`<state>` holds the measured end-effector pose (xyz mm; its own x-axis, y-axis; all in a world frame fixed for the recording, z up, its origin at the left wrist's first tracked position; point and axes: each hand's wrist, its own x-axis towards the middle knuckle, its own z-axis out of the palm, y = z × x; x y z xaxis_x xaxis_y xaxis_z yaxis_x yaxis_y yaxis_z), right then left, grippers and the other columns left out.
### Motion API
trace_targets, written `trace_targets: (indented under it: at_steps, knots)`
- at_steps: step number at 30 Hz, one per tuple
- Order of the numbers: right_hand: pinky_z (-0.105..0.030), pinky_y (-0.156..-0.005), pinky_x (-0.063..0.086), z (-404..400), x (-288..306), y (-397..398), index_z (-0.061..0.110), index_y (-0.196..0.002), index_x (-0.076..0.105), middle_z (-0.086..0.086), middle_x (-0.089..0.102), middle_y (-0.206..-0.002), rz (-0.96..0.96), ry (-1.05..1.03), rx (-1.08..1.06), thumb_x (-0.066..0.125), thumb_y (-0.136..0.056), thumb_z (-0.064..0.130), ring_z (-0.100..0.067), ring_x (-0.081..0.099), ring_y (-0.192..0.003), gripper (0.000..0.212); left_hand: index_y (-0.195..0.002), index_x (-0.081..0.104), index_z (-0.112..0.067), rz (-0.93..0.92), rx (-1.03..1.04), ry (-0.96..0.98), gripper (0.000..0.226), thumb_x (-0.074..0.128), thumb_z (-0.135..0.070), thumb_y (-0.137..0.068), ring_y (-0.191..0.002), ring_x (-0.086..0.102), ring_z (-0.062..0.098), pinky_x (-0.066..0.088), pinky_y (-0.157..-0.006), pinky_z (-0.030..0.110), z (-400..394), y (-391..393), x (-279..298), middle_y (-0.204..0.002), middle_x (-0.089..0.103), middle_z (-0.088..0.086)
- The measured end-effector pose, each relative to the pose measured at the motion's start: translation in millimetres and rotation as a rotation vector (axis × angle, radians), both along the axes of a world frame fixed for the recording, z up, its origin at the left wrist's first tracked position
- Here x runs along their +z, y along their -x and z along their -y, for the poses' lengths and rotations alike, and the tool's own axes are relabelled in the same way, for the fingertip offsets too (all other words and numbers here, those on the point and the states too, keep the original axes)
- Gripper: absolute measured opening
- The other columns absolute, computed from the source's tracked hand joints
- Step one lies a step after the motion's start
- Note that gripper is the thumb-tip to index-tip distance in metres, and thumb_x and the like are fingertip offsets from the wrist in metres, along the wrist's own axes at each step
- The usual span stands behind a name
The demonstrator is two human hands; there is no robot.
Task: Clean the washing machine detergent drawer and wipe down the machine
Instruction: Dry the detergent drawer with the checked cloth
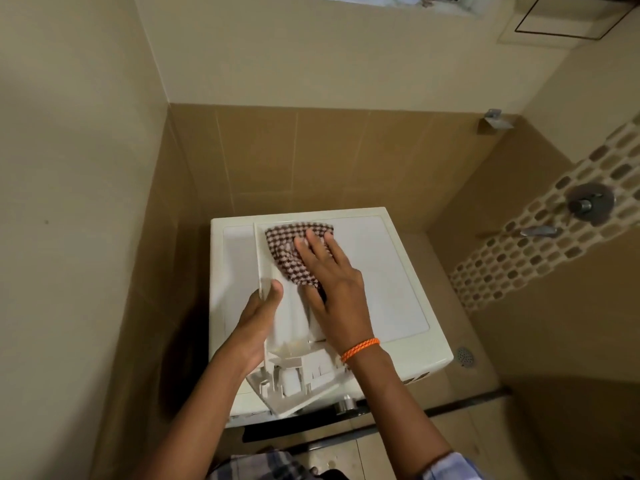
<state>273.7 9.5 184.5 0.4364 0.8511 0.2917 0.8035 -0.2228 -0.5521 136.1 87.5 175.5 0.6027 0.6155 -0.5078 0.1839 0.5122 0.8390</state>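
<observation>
Detergent drawer (292, 344), white and pulled free of its slot, lay on top of the washing machine (391, 271), its long body running from the near edge toward the far left corner. Its compartmented end overhung the near front edge of the machine, above the control panel, where a metal knob (345, 404) showed. The left hand (258, 315) held the drawer by its left side wall, thumb hooked over the rim and fingers hidden beneath, so the grip was clamped on the drawer. The right hand (329, 275) lay flat on a brown-and-white checked cloth (294, 252), fingers straight and spread, pressing the cloth down onto the far part of the drawer; that grip was apart, not curled round anything. An orange cord bracelet (360, 348) circled the right wrist. The cloth's far edge reached nearly to the far end of the drawer, and its near corner was hidden under the right palm.

The machine stood in a tiled corner, brown tiles behind it and a cream wall to the left. On the right wall ran a diagonal mosaic band with a round metal tap fitting (588, 200). A floor drain (465, 356) sat just right of the machine.
</observation>
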Motion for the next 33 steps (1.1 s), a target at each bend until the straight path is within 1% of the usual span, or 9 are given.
trace_targets:
  at_steps: [4, 6, 9, 13, 18, 22, 25, 28, 33]
  knots:
    - [-0.035, -0.103, 0.038, -14, 6, -5, 0.037, -0.150, 0.054, 0.016, 0.053, -0.155, -0.112, -0.098, -0.070, 0.056, -0.097, 0.021, -0.010, 0.038, -0.150, 0.055, -0.118, 0.055, -0.026, -0.033, -0.069, -0.010, 0.027, 0.073, -0.019, -0.098, -0.104, 0.069, -0.007, 0.050, -0.092, 0.015, 5, -2, -7, -0.103, 0.076, -0.024]
    - [-0.033, -0.094, 0.048, -16, 13, -11, 0.032, -0.127, 0.069, 0.014, 0.071, -0.122, -0.203, -0.139, -0.054, 0.055, -0.095, 0.020, -0.011, 0.058, -0.121, 0.037, -0.109, 0.056, -0.031, -0.040, -0.072, -0.041, 0.040, 0.085, -0.012, -0.088, -0.097, 0.072, -0.002, 0.051, -0.077, 0.017, -2, 3, -21, -0.096, 0.079, -0.017]
    - [-0.031, -0.066, 0.037, -18, 26, -23, 0.036, -0.078, 0.060, 0.017, 0.060, -0.070, -0.336, -0.152, -0.151, 0.058, -0.095, 0.017, -0.006, 0.052, -0.076, 0.026, -0.117, 0.068, -0.027, -0.048, -0.117, -0.097, 0.046, 0.093, -0.013, -0.080, -0.108, 0.077, 0.016, 0.059, -0.083, 0.024, -12, 8, -32, -0.105, 0.083, -0.007]
    - [-0.036, -0.095, 0.048, -16, 32, -8, 0.025, -0.119, 0.073, 0.011, 0.073, -0.117, -0.056, -0.062, -0.064, 0.065, -0.093, 0.024, -0.014, 0.056, -0.116, 0.027, -0.121, 0.068, -0.029, -0.019, -0.145, -0.169, 0.052, 0.095, -0.015, -0.079, -0.105, 0.077, 0.009, 0.060, -0.083, 0.023, -13, 4, -36, -0.108, 0.082, -0.014]
    - [-0.026, -0.115, 0.042, 9, 29, -26, 0.026, -0.146, 0.061, 0.013, 0.063, -0.144, -0.170, -0.115, 0.147, 0.066, -0.090, 0.016, -0.008, 0.048, -0.137, 0.057, -0.119, 0.072, -0.025, -0.001, -0.126, -0.188, 0.058, 0.100, -0.011, -0.070, -0.107, 0.077, 0.016, 0.062, -0.093, 0.037, -20, 11, -37, -0.110, 0.082, -0.005]
    - [-0.038, -0.101, 0.058, 14, 24, -45, 0.030, -0.138, 0.068, 0.014, 0.068, -0.132, -0.303, -0.114, 0.092, 0.065, -0.090, 0.023, -0.007, 0.060, -0.124, 0.048, -0.126, 0.071, -0.019, 0.030, -0.159, -0.184, 0.061, 0.097, -0.006, -0.073, -0.111, 0.077, 0.022, 0.064, -0.087, 0.033, -20, 15, -45, -0.115, 0.082, 0.003]
    - [-0.048, -0.058, 0.064, 7, 29, -50, 0.023, -0.126, 0.074, -0.002, 0.072, -0.110, -0.521, -0.299, -0.115, 0.059, -0.089, 0.008, -0.022, 0.072, -0.081, 0.043, -0.122, 0.071, -0.017, 0.073, -0.114, -0.137, 0.056, 0.094, -0.003, -0.072, -0.107, 0.078, 0.021, 0.063, -0.079, 0.024, -22, 18, -47, -0.112, 0.082, 0.005]
    - [-0.045, -0.052, 0.062, 2, 27, -48, 0.011, -0.118, 0.073, -0.007, 0.069, -0.090, -0.586, -0.493, -0.415, 0.055, -0.093, 0.000, -0.017, 0.061, -0.064, 0.033, -0.132, 0.069, -0.016, 0.161, -0.011, -0.034, 0.072, 0.102, -0.018, -0.068, -0.115, 0.077, 0.024, 0.060, -0.099, 0.039, -31, 25, -54, -0.121, 0.081, 0.006]
    - [-0.034, -0.111, 0.050, -1, -8, 4, 0.029, -0.154, 0.051, 0.004, 0.052, -0.158, -0.421, -0.169, 0.028, 0.064, -0.100, 0.019, -0.012, 0.051, -0.143, 0.057, -0.144, 0.063, -0.021, 0.311, 0.171, 0.063, 0.095, 0.100, -0.056, -0.064, -0.130, 0.068, 0.033, 0.048, -0.115, 0.059, -31, 16, -51, -0.137, 0.074, 0.010]
